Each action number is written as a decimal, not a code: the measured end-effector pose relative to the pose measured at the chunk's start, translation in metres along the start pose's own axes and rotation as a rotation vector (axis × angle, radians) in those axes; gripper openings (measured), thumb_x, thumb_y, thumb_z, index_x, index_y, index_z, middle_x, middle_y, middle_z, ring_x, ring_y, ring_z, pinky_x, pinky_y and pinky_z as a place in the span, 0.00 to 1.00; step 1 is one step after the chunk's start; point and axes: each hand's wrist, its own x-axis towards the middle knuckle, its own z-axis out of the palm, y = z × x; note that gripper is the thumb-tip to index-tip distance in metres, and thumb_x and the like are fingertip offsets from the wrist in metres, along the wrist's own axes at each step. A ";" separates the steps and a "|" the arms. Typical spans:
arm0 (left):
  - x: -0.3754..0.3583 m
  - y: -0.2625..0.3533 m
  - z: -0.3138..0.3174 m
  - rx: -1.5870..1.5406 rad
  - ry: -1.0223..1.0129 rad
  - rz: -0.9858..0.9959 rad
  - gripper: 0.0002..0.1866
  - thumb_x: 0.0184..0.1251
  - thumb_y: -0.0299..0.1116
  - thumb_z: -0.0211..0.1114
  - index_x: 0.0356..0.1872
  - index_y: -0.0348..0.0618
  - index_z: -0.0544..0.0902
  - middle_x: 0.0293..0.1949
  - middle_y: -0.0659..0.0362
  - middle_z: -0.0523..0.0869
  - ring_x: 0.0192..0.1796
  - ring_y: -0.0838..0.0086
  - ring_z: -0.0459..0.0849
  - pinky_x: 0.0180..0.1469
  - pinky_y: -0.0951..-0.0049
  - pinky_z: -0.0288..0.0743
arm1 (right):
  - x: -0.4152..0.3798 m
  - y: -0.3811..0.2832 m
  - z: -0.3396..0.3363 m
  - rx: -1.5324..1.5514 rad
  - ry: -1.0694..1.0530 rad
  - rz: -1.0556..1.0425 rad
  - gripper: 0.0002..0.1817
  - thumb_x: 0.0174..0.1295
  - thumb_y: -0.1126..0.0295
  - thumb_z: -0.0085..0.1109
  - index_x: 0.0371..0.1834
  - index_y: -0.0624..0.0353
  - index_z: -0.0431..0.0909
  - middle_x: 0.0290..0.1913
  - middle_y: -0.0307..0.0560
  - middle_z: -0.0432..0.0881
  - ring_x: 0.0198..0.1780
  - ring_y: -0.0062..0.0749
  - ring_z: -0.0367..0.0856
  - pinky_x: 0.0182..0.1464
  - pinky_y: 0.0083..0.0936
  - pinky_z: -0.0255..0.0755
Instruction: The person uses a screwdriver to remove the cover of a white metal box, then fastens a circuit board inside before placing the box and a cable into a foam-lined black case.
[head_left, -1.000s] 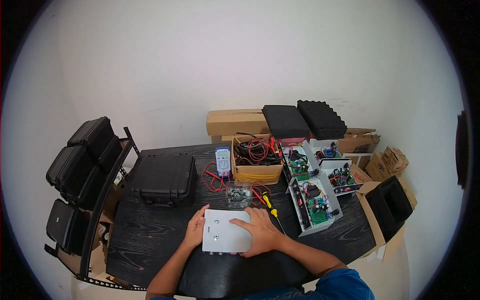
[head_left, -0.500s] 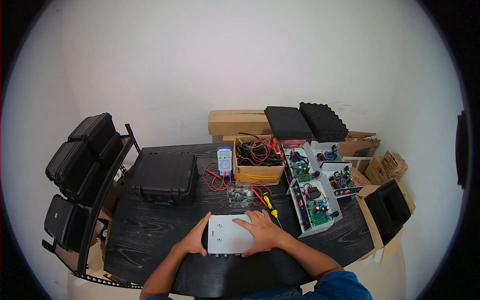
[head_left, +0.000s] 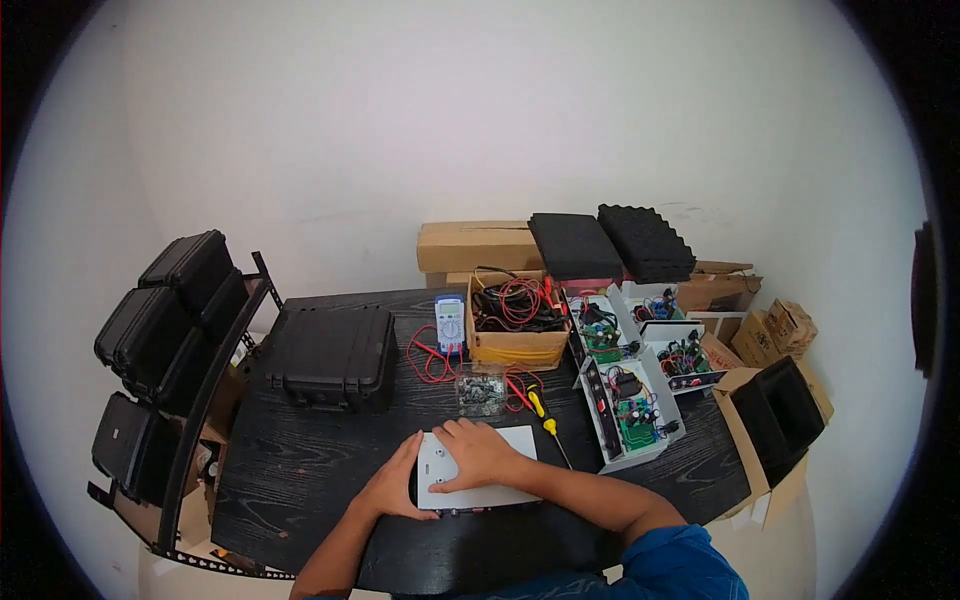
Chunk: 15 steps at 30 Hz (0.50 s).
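A white metal box (head_left: pixel 505 480) lies near the front edge of the black table. My left hand (head_left: pixel 396 482) grips its left end, thumb low and fingers at the upper left corner. Across the top left part of the box rests my right hand (head_left: pixel 470 455), its fingers curved over the surface and touching it. Beyond the box are a clear tray of small screws (head_left: pixel 481 394) and a yellow and black screwdriver (head_left: pixel 547 420). A blue multimeter (head_left: pixel 450 322) with red leads stands farther back.
A black hard case (head_left: pixel 330 350) sits on the table's left. A cardboard box of cables (head_left: pixel 518 350) stands at the back. Opened white housings with circuit boards (head_left: pixel 632 410) are at the right, beside a carton with black foam (head_left: pixel 775 420). More black cases (head_left: pixel 150 330) fill a left rack.
My right hand has moved left, from the right side of the white box onto its upper left part. More of the box's right end now shows.
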 end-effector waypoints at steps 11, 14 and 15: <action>0.001 0.001 0.002 -0.049 -0.010 -0.025 0.86 0.27 0.59 0.92 0.83 0.24 0.44 0.81 0.28 0.56 0.84 0.40 0.58 0.85 0.55 0.54 | 0.021 0.009 -0.011 -0.001 -0.085 -0.034 0.50 0.54 0.30 0.67 0.59 0.73 0.81 0.51 0.63 0.85 0.53 0.58 0.86 0.56 0.45 0.81; 0.001 0.001 0.002 -0.075 -0.014 -0.038 0.86 0.27 0.59 0.92 0.83 0.23 0.44 0.80 0.27 0.57 0.84 0.41 0.58 0.85 0.56 0.55 | 0.030 0.015 -0.016 0.041 -0.189 -0.022 0.49 0.57 0.30 0.65 0.58 0.73 0.82 0.52 0.66 0.86 0.53 0.62 0.87 0.56 0.47 0.82; 0.001 0.002 0.001 -0.088 -0.013 -0.041 0.86 0.27 0.59 0.92 0.83 0.23 0.44 0.80 0.27 0.57 0.84 0.41 0.58 0.85 0.56 0.54 | 0.034 0.022 -0.012 0.050 -0.193 -0.030 0.48 0.58 0.30 0.64 0.59 0.73 0.83 0.52 0.67 0.86 0.54 0.63 0.87 0.57 0.48 0.82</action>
